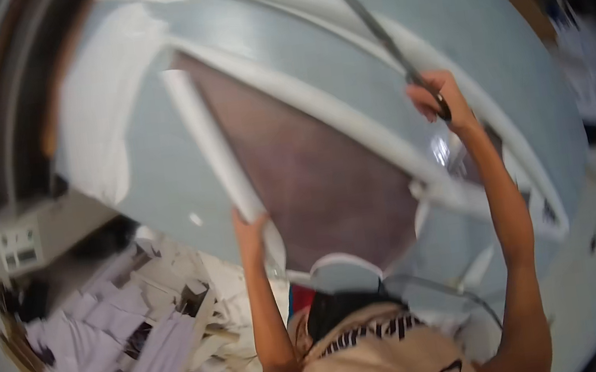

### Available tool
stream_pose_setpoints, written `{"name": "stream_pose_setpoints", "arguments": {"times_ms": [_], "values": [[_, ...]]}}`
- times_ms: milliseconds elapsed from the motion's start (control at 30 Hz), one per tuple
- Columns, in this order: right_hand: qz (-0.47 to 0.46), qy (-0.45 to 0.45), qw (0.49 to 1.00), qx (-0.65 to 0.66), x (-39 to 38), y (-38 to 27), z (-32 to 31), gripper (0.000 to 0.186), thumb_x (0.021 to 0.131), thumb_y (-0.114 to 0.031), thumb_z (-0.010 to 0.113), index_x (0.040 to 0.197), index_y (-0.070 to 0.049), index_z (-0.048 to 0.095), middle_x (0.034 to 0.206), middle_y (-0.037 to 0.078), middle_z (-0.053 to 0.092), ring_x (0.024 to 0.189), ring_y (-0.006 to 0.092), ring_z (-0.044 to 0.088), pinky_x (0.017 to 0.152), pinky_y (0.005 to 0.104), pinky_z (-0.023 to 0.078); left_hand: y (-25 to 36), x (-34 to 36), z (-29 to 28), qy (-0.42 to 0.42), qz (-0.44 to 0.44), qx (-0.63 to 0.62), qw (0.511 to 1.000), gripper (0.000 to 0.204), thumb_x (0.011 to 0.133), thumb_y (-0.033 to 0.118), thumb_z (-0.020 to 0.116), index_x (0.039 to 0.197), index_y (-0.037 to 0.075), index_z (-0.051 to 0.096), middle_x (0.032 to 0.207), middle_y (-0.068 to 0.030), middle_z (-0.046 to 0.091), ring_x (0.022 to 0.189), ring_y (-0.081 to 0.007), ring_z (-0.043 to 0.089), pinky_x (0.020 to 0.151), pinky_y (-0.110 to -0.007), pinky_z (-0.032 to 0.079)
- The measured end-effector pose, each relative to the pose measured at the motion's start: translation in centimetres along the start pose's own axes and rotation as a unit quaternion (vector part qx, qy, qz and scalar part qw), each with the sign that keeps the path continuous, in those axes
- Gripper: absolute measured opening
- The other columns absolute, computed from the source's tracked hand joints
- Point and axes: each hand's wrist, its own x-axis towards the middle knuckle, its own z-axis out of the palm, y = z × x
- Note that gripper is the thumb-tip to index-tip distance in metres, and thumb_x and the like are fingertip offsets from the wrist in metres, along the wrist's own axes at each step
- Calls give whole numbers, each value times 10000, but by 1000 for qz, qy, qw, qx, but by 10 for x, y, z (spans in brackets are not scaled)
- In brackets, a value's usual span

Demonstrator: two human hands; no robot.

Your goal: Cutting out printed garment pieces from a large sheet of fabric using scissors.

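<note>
My right hand [441, 99] is closed around the dark handle of long scissors [378, 25], raised at the upper right with the blades pointing up and left. My left hand [251, 226] grips the lower end of a long white strip [204, 127], which runs along the left edge of a mauve-brown panel [312, 176]. The panel lies on a pale blue table [146, 206], with more white strips along its upper edge [286, 97] and a curved white edge at the bottom. Another white strip [511, 143] curves past my right hand. The picture is blurred by motion.
A long dark machine [9, 111] with a pale control panel [16, 249] runs along the left. Heaped white and cream scraps [106, 328] fill the lower left. White material [583, 65] lies beyond the table on the right. A dark cable [478, 298] loops near my right forearm.
</note>
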Motion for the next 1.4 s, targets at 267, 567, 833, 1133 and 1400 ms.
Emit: {"name": "stream_pose_setpoints", "arguments": {"times_ms": [267,567,833,1133,1400], "values": [[168,237,953,87,-366,93,-48,366,929,-214,708,634,-59,555,543,2,539,403,64,458,391,232,317,82,-41,-25,-61,-28,-96,993,430,840,88,759,1204,50,534,972,-74,615,849,-193,626,696,-343,526],[173,344,903,191,-665,198,33,367,936,-242,678,645,-55,556,554,21,537,411,90,463,397,259,336,59,-202,-95,10,10,-5,1000,343,884,142,778,1143,5,599,966,-106,690,828,-221,702,675,-365,589],[177,390,858,282,-839,280,103,393,980,-321,655,693,-81,534,547,13,490,393,97,407,391,263,306,7,-339,-84,-199,-8,20,980,988,898,699,607,1604,118,232,1482,-197,483,1222,-331,594,955,-504,494],[179,448,835,264,-847,246,146,425,974,-371,671,682,-98,527,559,-2,506,396,86,420,387,247,301,-51,-318,-94,-128,533,605,577,940,718,185,793,1559,227,376,1614,-177,290,1482,-399,280,1184,-605,224],[226,460,808,290,-804,189,213,375,945,-301,722,690,-70,573,562,4,533,411,74,438,407,245,318,-3,-147,-29,-244,564,578,537,837,820,311,769,1551,195,380,1530,-162,415,1466,-365,336,1199,-574,235]]}}
